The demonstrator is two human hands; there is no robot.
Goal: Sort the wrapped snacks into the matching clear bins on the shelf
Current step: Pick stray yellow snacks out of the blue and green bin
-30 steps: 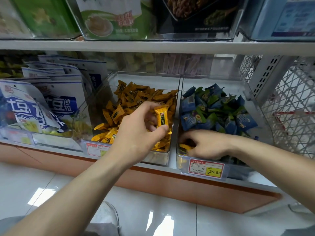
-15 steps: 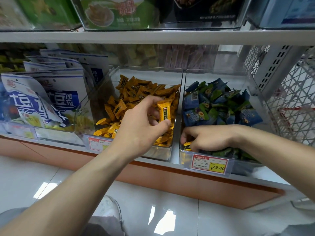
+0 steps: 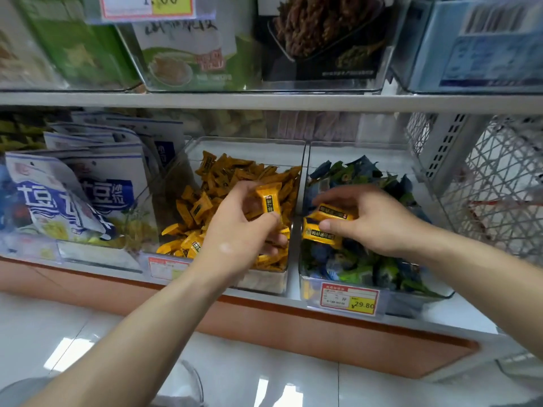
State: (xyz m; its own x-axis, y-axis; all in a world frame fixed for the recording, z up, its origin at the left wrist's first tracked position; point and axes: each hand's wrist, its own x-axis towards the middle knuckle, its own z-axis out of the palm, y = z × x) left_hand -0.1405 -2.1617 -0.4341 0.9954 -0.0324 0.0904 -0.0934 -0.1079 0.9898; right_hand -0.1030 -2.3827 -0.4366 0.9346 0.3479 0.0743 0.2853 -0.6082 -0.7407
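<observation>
While the left hand (image 3: pixel 241 230) still pinches one snack (image 3: pixel 269 201), the right hand (image 3: pixel 371 223), centre-right, now grips two snacks (image 3: pixel 327 224) above the bin (image 3: pixel 417 293)

The price tag (image 3: pixel 348 298) on the right bin (image 3: pixel 393 161) reads ¥29.80; an upper-shelf tag (image 3: pixel 148 4) shows 1.00.

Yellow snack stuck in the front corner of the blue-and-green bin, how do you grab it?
Pinch its upper end, coming straight down from above. The yellow snack seems to stand on end in the front left corner of the right bin, so clear walls block the front and side, and blue and green snacks crowd it behind. Only the open top looks free.
</observation>
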